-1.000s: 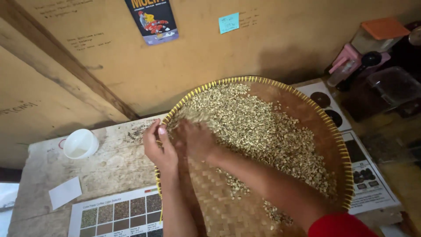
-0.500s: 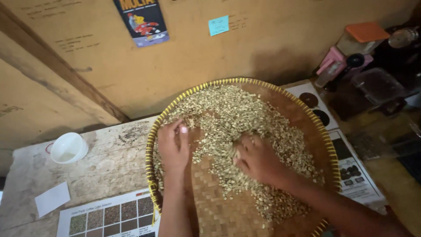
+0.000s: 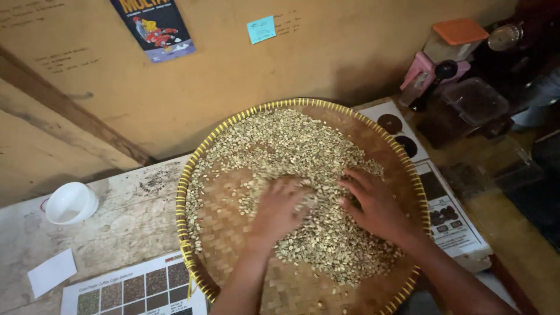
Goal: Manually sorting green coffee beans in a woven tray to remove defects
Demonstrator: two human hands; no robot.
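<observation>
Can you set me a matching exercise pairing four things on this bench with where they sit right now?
Things:
1. white cup
2. pale beans
3. colour chart sheet
4. orange-lidded container

Places:
A. far right, against the wall
B. near edge of the table, left of the tray
C. spread inside the woven tray, under both hands
D. far left of the table, standing alone

Pairs: 1-D, 2-C, 3-B, 4-A.

The left hand and right hand lie flat on the beans.
</observation>
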